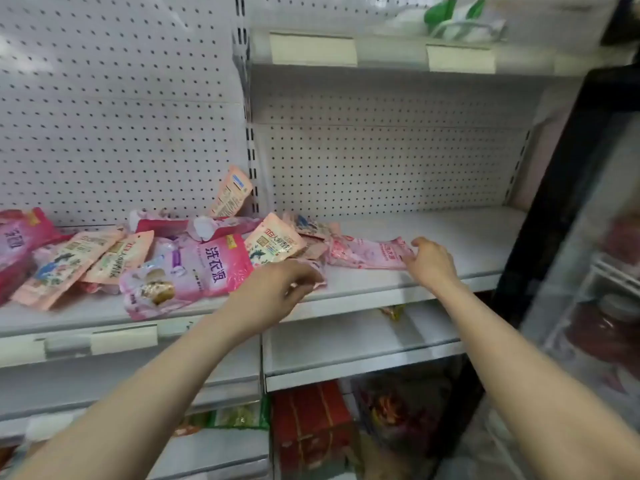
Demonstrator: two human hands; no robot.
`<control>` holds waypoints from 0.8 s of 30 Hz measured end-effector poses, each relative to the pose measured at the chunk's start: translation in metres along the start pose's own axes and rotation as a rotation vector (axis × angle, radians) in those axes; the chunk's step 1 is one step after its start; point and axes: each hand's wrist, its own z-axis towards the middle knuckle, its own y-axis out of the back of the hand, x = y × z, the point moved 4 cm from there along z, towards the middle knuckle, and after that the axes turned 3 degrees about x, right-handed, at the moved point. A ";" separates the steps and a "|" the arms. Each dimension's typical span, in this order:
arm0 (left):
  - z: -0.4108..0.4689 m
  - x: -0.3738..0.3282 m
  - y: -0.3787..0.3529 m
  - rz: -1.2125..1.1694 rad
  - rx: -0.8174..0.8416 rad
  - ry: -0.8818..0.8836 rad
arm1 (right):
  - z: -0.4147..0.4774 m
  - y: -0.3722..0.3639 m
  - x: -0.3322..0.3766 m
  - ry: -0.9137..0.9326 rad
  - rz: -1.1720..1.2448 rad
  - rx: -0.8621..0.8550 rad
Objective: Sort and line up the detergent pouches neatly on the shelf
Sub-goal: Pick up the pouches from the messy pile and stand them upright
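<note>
Right hand [431, 263]: pinches flat pink pouch [363, 253] end; square it to the shelf [450, 237] front edge.
Left hand [277, 292]: blurred, grip unclear.

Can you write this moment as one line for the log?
stage: sorting | left hand: at pouch pile edge, grip unclear | right hand: pinches flat pink pouch | shelf: pouches jumbled, not lined up
</note>
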 end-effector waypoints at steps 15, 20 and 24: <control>0.076 0.057 -0.056 0.369 -0.023 0.105 | 0.097 -0.024 -0.029 -0.315 0.630 0.010; 0.081 0.059 -0.050 0.346 0.009 0.126 | 0.131 0.021 0.006 -0.103 0.305 -0.037; 0.090 0.063 -0.042 0.353 -0.004 0.132 | 0.099 -0.017 -0.024 -0.216 -0.148 0.206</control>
